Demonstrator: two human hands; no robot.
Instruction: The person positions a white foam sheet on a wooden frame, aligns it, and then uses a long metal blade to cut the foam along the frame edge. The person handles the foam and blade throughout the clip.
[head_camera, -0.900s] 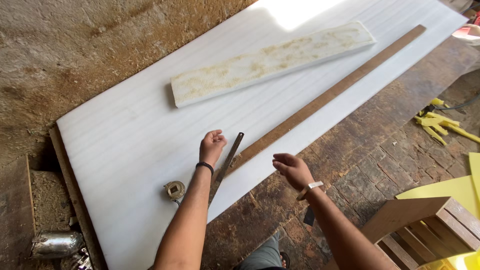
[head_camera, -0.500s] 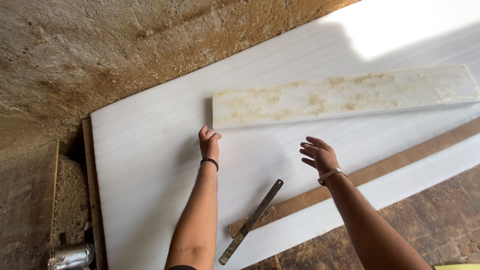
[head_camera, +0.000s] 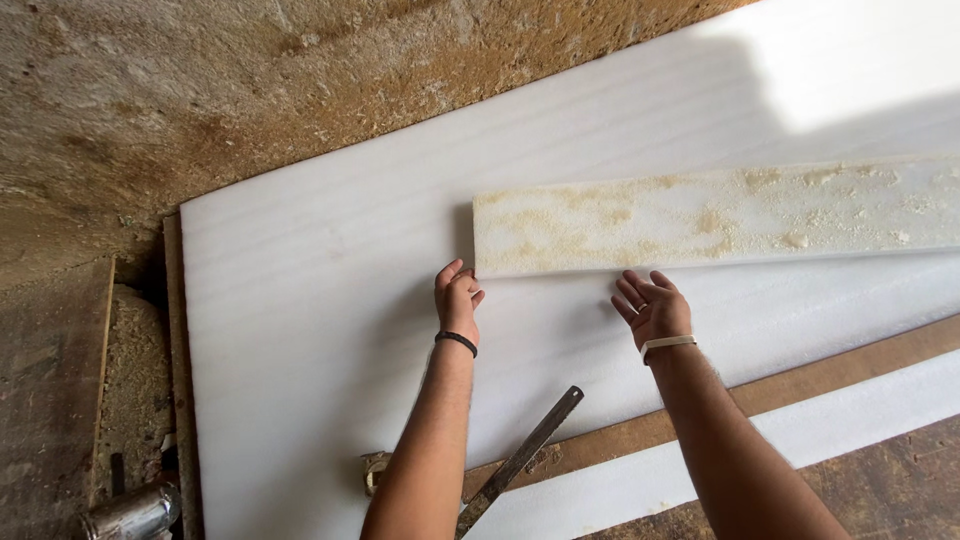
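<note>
A long white plank (head_camera: 720, 215) dusted with sawdust lies on a large white foam sheet (head_camera: 320, 300). My left hand (head_camera: 457, 298) is at the plank's near left corner, fingers against its edge. My right hand (head_camera: 652, 306) reaches the plank's near long edge, fingertips touching it, fingers spread. Whether either hand grips the plank I cannot tell. Both wrists wear bands.
A dark metal ruler (head_camera: 520, 460) lies by my left forearm, beside a thin brown strip (head_camera: 800, 385) crossing the sheet. A tape measure (head_camera: 375, 470) sits near the elbow. A metal can (head_camera: 130, 512) rests at the lower left. Rough brown floor surrounds the sheet.
Both hands moved forward across the sheet from near the ruler up to the plank's near edge. The view shifted closer to the plank.
</note>
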